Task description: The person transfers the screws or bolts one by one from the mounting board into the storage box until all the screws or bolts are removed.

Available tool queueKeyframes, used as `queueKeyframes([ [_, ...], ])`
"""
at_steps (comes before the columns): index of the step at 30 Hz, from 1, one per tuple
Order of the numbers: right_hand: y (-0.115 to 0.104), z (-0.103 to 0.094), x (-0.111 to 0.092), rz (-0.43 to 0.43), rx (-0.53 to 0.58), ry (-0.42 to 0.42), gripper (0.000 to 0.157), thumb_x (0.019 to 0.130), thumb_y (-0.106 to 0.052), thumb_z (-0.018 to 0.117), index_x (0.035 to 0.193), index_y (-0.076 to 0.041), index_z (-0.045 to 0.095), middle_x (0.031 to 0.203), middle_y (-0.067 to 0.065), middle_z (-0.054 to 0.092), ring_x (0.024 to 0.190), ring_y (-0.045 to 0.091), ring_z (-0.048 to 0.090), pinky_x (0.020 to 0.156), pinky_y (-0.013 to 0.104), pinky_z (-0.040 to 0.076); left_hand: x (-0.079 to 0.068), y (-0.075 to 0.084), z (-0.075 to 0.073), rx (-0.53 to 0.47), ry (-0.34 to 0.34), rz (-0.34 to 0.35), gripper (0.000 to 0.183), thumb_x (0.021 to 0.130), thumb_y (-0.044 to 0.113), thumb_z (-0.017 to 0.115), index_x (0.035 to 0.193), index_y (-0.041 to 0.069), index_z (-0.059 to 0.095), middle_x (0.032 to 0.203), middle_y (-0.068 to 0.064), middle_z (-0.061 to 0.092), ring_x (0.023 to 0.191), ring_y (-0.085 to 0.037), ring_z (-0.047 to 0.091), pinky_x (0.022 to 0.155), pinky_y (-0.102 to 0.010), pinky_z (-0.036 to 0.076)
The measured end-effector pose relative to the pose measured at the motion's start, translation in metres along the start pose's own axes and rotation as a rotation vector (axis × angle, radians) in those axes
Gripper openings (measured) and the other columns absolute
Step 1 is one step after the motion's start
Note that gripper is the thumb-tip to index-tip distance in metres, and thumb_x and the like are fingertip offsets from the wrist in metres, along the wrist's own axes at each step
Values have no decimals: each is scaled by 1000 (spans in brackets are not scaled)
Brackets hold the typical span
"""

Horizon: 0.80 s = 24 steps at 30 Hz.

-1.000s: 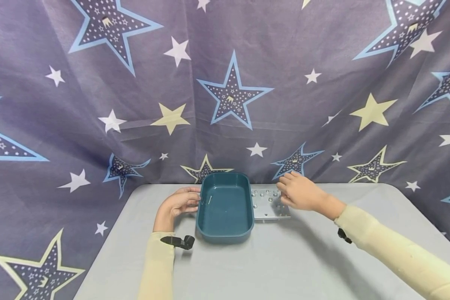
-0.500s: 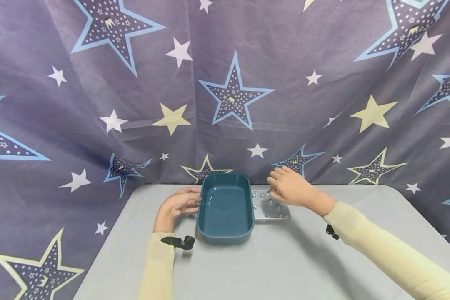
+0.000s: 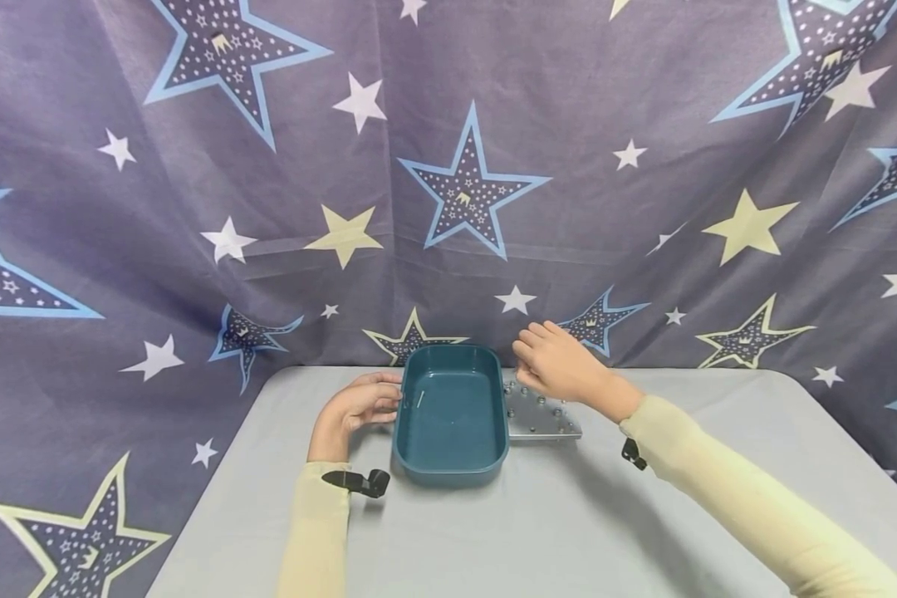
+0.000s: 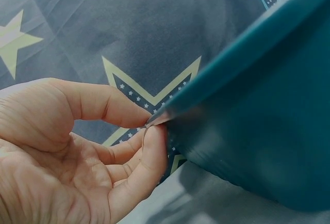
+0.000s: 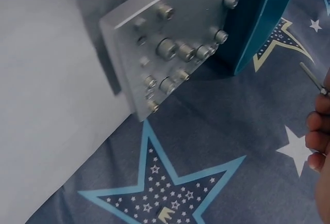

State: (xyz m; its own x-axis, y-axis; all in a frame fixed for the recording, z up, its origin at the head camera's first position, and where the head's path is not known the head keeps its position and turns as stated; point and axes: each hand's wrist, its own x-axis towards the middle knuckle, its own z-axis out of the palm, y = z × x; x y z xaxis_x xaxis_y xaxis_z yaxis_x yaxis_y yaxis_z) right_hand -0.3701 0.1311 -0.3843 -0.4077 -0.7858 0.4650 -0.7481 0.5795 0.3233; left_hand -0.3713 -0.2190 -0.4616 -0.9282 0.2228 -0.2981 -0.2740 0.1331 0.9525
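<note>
A dark teal plastic tray (image 3: 451,479) stands on the table. At its left side my left hand (image 3: 355,409) pinches the rim between thumb and finger, seen close up in the left wrist view. My right hand (image 3: 561,364) is raised above the far left part of a metal plate (image 3: 523,428), close to the tray's right side. From its curled fingers a thin metal screw (image 5: 311,76) sticks out in the right wrist view. Several socket-head screws (image 5: 166,49) of different sizes stand in the plate. Inside the tray lies one small, thin screw (image 3: 420,399).
The plate sits right against the tray's right side. Both are near the far edge of the grey-covered table (image 3: 448,548). A purple curtain (image 3: 299,166) printed with stars hangs directly behind it.
My right hand has moved left and slightly up, from over the plate's right part towards the tray, carrying the screw. The left hand stays at the rim.
</note>
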Motion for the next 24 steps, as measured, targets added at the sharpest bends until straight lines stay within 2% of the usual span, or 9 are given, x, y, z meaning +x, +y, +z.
queueKeyframes([
  [4, -2, 0, 5, 17, 15, -6, 15, 89, -16, 50, 74, -14, 45, 74, 1, 41, 74, 20, 36, 71, 33, 31, 0, 0, 1, 0, -1, -4, 54, 92, 1, 54, 143, -8, 41, 102, -9, 67, 87, -12, 65, 78, -28, 57],
  [14, -7, 4, 20, 21, 53, 48, 16, 87, -15, 50, 72, -14, 44, 72, 1, 41, 71, 20, 37, 70, 33, 32, 0, 1, -1, -1, 3, -1, 53, 92, 1, 54, 142, -8, 41, 98, -6, 67, 84, -10, 65, 78, -28, 57],
  [24, -16, 5, 39, 57, 138, 34, 19, 87, -14, 53, 70, -15, 45, 68, -1, 41, 68, 18, 34, 67, 30, 27, -1, -1, 0, -10, 8, 0, 52, 91, -1, 54, 141, -7, 42, 97, -6, 66, 83, -11, 64, 75, -26, 57],
])
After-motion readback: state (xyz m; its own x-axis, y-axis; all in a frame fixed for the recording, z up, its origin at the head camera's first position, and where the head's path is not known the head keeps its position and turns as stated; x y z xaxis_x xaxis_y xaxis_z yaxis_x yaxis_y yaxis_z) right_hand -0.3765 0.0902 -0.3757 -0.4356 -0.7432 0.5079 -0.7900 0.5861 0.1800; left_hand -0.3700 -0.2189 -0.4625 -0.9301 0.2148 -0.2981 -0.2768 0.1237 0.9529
